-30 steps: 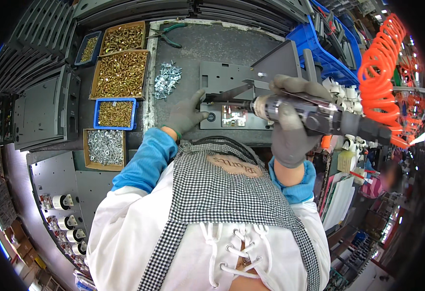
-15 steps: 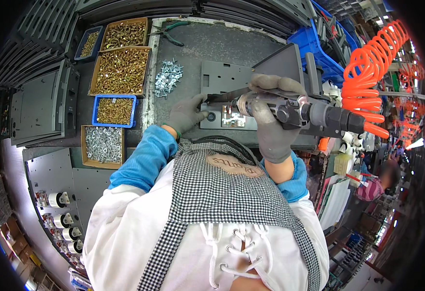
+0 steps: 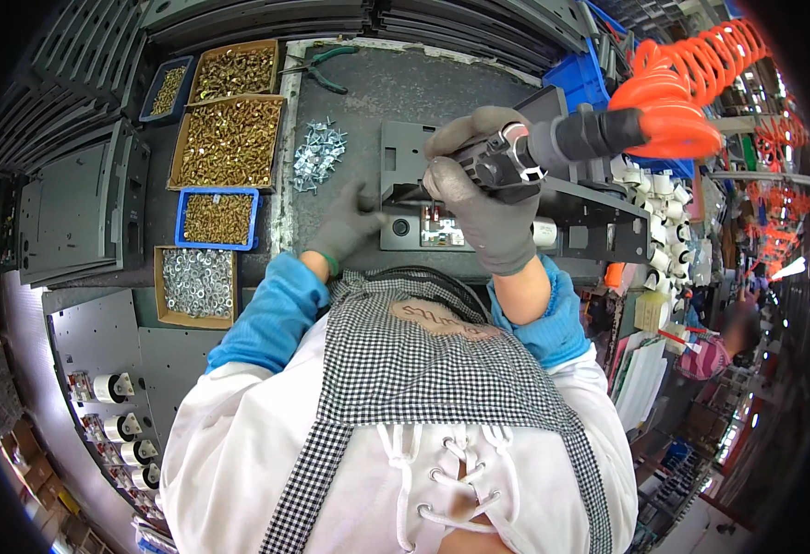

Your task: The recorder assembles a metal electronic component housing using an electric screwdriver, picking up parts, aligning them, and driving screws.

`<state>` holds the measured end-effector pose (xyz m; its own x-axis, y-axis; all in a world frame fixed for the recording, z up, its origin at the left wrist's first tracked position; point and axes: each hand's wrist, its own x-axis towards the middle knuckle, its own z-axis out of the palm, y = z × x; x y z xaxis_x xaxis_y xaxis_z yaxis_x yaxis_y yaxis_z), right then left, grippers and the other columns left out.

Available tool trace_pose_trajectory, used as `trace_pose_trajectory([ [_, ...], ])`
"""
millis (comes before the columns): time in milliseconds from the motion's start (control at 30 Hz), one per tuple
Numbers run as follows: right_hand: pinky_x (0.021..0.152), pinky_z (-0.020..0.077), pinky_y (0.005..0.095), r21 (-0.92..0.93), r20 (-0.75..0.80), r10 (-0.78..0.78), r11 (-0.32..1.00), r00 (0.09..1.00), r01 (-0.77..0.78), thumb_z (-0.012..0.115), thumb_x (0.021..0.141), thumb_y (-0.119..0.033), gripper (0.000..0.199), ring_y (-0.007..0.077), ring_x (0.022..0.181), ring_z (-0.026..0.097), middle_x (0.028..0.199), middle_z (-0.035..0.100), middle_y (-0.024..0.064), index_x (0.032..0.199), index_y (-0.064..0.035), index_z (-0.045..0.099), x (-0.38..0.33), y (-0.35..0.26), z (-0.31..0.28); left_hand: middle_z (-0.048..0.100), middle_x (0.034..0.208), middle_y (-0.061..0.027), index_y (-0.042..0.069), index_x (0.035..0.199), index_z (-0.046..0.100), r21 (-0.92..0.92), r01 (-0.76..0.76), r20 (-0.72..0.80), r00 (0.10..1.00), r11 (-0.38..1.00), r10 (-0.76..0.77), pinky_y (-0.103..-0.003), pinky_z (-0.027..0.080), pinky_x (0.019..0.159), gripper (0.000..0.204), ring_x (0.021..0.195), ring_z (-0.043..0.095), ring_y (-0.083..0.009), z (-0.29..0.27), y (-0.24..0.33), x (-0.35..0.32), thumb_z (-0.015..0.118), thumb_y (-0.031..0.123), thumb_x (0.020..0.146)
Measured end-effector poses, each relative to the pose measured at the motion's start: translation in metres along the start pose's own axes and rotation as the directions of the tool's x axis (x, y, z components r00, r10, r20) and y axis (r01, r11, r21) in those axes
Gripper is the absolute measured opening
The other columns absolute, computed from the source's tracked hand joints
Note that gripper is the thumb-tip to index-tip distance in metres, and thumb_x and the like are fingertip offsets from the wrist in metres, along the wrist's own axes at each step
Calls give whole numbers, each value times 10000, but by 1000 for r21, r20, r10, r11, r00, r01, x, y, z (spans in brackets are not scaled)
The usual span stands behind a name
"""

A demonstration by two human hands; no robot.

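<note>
My right hand [image 3: 488, 198], in a grey glove, is wrapped round a black air screwdriver [image 3: 507, 162] and holds it above a dark grey metal workpiece [image 3: 407, 148]. The tool's tip is hidden behind the hand. An orange coiled hose [image 3: 671, 138] runs from the tool's back end. At the workpiece's left edge, my gloved left hand [image 3: 350, 223] hovers with thumb and fingers apart, holding nothing. A round black hole [image 3: 400, 227] and a shiny metal fitting [image 3: 442, 231] show on the workpiece's near face.
Left of the mat stand trays of brass-coloured screws [image 3: 229, 143] and a box of silver nuts or washers [image 3: 198, 283]. Loose silver screws [image 3: 319, 155] lie in a pile by green-handled pliers [image 3: 322, 69]. Grey panels [image 3: 77, 203] stack at left; white casters [image 3: 664, 208] sit at right.
The right hand has raised the screwdriver and swung its back end up and away, uncovering more of the workpiece. The left hand has drawn slightly left, off the workpiece's edge.
</note>
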<state>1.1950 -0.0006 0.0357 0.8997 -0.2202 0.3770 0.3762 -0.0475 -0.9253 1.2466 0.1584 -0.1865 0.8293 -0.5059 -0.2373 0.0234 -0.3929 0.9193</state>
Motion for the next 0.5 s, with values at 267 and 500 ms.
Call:
trace_pose_trajectory([
  [267,560,503,273,25,-63,-43,999,997,45,633,802,119,468,135,706,622,958,655,161,1216,-38,481,1,3,4,664,1007,-134,-81,1170,575,86,-423,11,906,902,424,-285,545,663,271,878,690,-222,-35,-18,-10,607,91,962],
  [500,529,490,285,42,-106,12,999,994,-8,639,815,113,459,138,652,604,944,669,146,1212,-56,482,2,3,3,633,1000,-30,41,1191,550,-827,417,280,887,378,-367,-194,532,623,202,811,627,-137,-26,31,-51,503,167,1040],
])
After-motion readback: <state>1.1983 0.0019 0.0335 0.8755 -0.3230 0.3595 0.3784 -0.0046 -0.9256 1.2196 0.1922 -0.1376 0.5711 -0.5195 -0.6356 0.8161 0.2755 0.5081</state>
